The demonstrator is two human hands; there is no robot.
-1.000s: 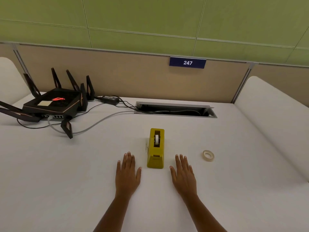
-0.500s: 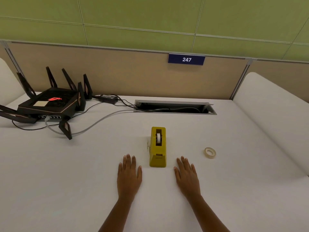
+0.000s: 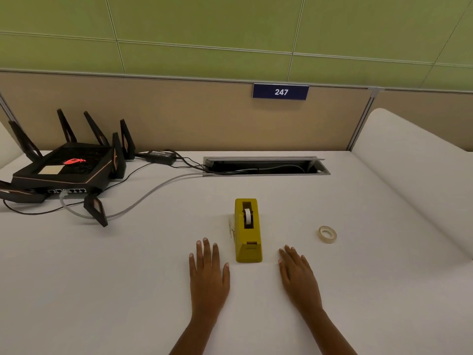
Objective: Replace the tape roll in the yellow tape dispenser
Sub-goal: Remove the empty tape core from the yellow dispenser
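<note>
The yellow tape dispenser [image 3: 247,231] stands on the white desk [image 3: 128,278], its cutter end toward me. A white tape roll [image 3: 247,216] sits in its slot. A loose clear tape roll [image 3: 327,234] lies flat on the desk to the dispenser's right. My left hand [image 3: 208,274] rests palm down just left of the dispenser, fingers spread, holding nothing. My right hand [image 3: 298,275] lies palm down just right of it, also holding nothing. Neither hand touches the dispenser.
A black router [image 3: 61,170] with several antennas sits at the back left, with cables [image 3: 143,198] running to an open cable tray [image 3: 266,166] in the desk. A beige partition with a "247" sign [image 3: 280,92] backs the desk. A white padded divider [image 3: 414,175] borders the right side.
The view has shifted slightly; both hands stay flat on the desk beside the dispenser. Nothing was picked up or moved.
</note>
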